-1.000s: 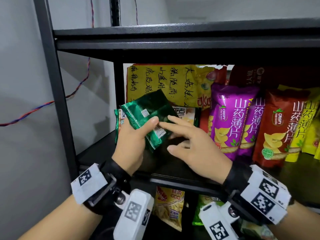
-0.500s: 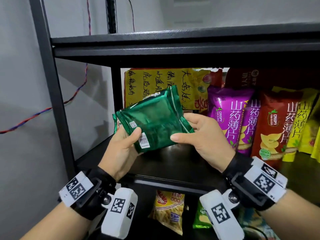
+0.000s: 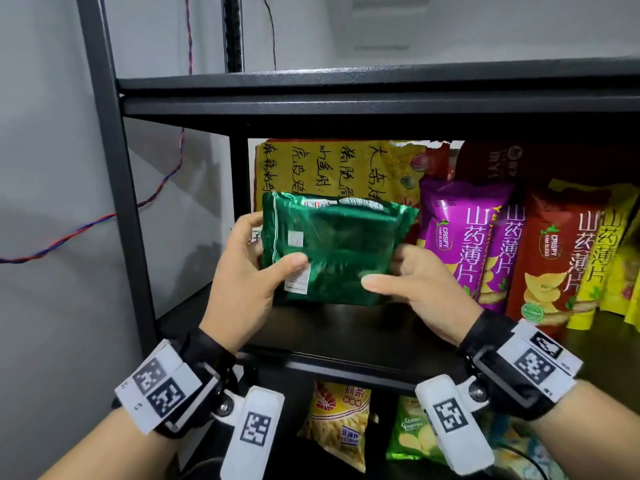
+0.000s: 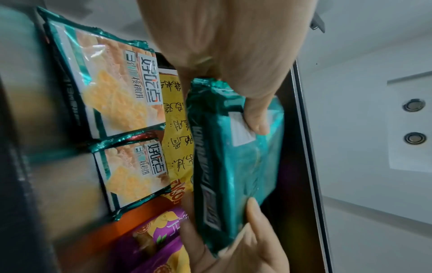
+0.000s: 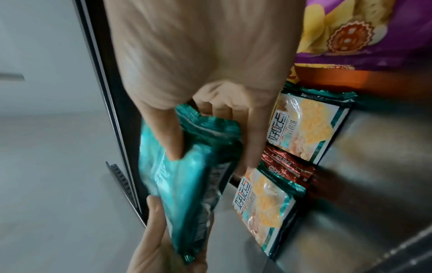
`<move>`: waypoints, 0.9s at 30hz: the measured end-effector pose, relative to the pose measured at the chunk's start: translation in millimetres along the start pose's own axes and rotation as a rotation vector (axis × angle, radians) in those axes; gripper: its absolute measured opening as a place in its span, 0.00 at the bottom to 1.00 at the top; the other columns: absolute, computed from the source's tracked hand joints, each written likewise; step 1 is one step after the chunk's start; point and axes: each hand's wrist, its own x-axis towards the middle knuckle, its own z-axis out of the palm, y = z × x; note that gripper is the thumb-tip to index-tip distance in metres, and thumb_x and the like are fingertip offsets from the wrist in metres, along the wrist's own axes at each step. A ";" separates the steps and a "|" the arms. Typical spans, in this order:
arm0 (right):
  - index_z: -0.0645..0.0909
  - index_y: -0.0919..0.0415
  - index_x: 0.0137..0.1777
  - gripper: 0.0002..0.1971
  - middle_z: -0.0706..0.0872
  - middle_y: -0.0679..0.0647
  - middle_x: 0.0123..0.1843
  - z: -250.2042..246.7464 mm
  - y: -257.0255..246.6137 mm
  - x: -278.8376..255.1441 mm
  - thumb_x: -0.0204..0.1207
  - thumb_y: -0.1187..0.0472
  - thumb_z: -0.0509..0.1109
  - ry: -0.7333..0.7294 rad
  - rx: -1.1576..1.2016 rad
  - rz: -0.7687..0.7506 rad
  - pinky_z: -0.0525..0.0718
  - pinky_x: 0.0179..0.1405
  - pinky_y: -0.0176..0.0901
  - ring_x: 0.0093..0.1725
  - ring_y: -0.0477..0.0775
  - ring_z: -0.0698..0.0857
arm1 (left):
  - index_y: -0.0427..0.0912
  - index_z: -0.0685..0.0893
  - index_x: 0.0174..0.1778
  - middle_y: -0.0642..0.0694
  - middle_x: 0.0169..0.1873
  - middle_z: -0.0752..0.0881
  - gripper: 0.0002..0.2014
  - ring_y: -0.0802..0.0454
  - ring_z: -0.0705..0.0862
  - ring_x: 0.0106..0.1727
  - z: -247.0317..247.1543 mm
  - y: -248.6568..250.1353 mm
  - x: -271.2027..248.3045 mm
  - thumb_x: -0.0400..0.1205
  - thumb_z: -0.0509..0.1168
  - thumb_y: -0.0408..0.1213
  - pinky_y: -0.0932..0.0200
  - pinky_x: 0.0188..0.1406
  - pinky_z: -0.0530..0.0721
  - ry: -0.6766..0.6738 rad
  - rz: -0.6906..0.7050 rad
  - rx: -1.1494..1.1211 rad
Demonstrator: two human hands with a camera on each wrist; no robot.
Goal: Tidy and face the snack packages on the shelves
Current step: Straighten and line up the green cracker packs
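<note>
A green foil snack pack (image 3: pixel 339 247) is held upright in front of the middle shelf (image 3: pixel 346 337), its plain back with a white label toward me. My left hand (image 3: pixel 249 268) grips its left edge, thumb across the label. My right hand (image 3: pixel 408 282) grips its right edge, thumb on the back. In the left wrist view the green pack (image 4: pixel 236 157) sits between both hands. Two matching cracker packs (image 4: pixel 112 88) (image 4: pixel 135 173) stand behind it, fronts facing out. The right wrist view shows the green pack (image 5: pixel 187 166) and the same cracker packs (image 5: pixel 306 127).
Purple (image 3: pixel 457 237), red (image 3: pixel 554 258) and yellow (image 3: pixel 609 251) yam chip bags stand in a row on the right of the shelf. A big yellow bag (image 3: pixel 332 168) leans at the back. A black upright post (image 3: pixel 110 168) bounds the left. More bags (image 3: pixel 339 420) lie below.
Both hands have lifted the green pack and turned it from tilted to upright and square. The right hand went from touching it with straight fingers to gripping its right edge.
</note>
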 end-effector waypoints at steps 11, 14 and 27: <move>0.87 0.66 0.49 0.15 0.91 0.68 0.37 2.7 -30.9 4.2 0.79 0.52 0.69 0.037 0.338 0.571 0.84 0.17 0.39 0.23 0.60 0.88 | 0.42 0.75 0.53 0.44 0.38 0.89 0.10 0.52 0.91 0.29 11.4 25.7 15.6 0.83 0.70 0.36 0.58 0.21 0.86 -0.007 -0.564 -0.209; 0.85 0.65 0.51 0.13 0.91 0.67 0.37 5.5 -31.9 2.5 0.79 0.54 0.69 0.082 0.370 0.563 0.84 0.16 0.38 0.24 0.61 0.88 | 0.43 0.74 0.54 0.42 0.39 0.88 0.10 0.48 0.89 0.31 15.3 29.8 13.7 0.84 0.70 0.36 0.55 0.27 0.87 0.019 -0.528 -0.195; 0.77 0.47 0.74 0.35 0.81 0.46 0.75 45.0 -26.1 -16.3 0.69 0.71 0.80 -0.028 -0.240 -0.149 0.80 0.72 0.41 0.74 0.40 0.79 | 0.51 0.76 0.73 0.50 0.63 0.88 0.34 0.52 0.87 0.65 50.8 35.9 -13.1 0.72 0.71 0.59 0.42 0.68 0.83 -0.194 -0.132 0.003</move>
